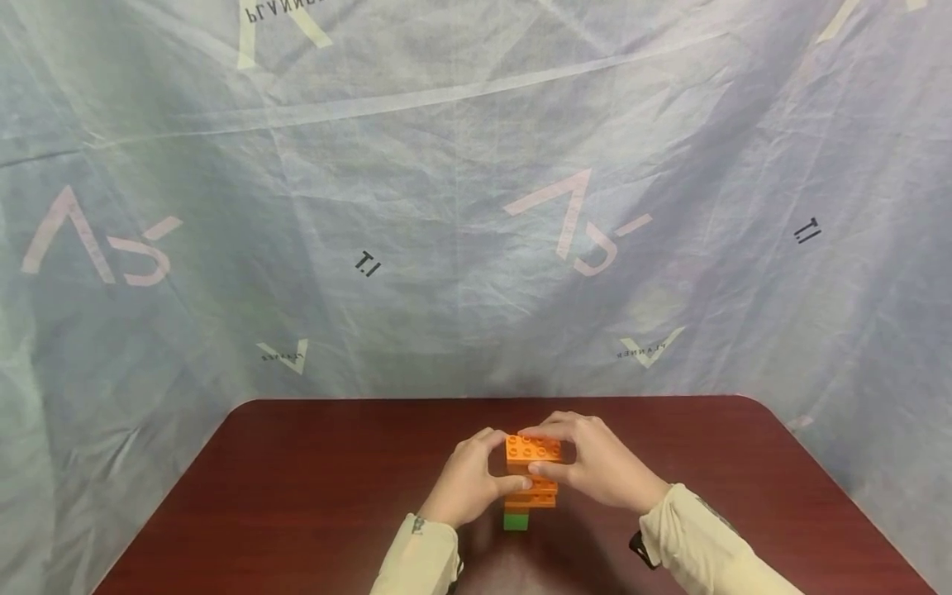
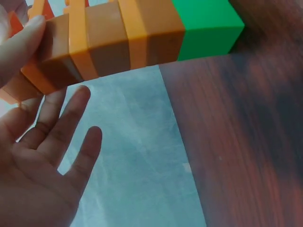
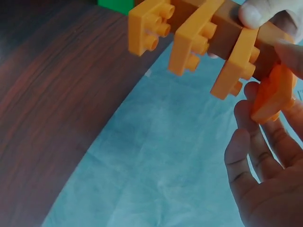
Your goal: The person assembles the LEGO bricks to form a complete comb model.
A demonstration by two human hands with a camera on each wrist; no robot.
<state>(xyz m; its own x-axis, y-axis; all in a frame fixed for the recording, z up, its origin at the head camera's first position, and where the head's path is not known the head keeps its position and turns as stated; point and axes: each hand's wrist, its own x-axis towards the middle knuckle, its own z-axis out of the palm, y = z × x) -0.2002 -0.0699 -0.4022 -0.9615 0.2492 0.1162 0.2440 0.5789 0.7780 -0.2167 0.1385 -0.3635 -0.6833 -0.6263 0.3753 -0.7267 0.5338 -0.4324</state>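
Note:
A tower of toy building bricks stands on the table, with a green brick (image 1: 516, 521) at its foot. Above that, brown bricks (image 2: 108, 39) alternate with thin orange bricks (image 3: 193, 40) whose studded ends jut out to the right. My left hand (image 1: 464, 479) grips the upper tower, its thumb (image 3: 251, 15) pressed on the near side and its other fingers spread behind. With thumb and fingers, my right hand (image 1: 602, 463) pinches the topmost orange brick (image 1: 524, 451). In the right wrist view this top brick sits tilted against the brown one under it.
The dark red wooden table (image 1: 320, 487) has rounded far corners. Behind it and along both sides hangs a creased grey-blue cloth (image 1: 446, 207) with printed letters. Light sleeves (image 1: 420, 562) cover both forearms, and a black band (image 1: 641, 549) shows at the right wrist.

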